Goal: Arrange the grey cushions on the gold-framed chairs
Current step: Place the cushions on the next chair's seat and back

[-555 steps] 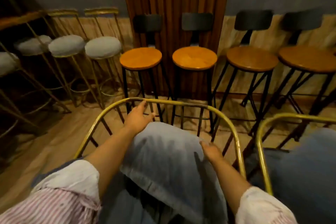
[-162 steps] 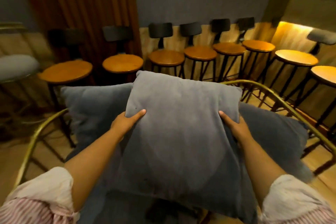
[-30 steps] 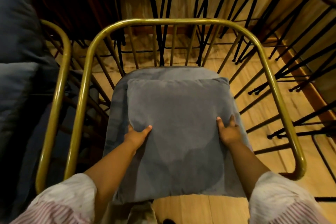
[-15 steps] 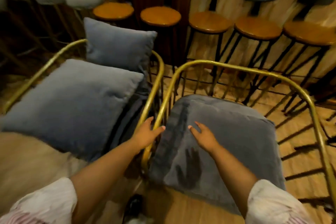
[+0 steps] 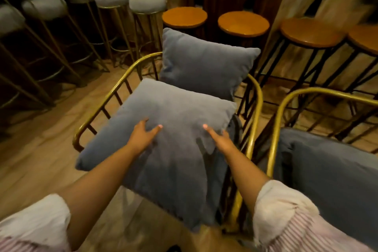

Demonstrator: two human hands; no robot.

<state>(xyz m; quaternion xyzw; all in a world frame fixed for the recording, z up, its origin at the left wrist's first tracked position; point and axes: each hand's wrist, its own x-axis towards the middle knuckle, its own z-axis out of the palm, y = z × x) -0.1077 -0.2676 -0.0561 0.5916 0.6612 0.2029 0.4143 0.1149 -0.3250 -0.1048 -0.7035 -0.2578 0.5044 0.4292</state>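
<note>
A grey cushion lies flat at the centre of the frame on the seat of a gold-framed chair. The left hand rests on its top with fingers spread, and the right hand grips its right edge, thumb on top. A second cushion stands upright against the chair back just above. At lower right, a second gold chair holds a grey cushion. Wooden stools line the top, padded grey stools the upper left
</note>
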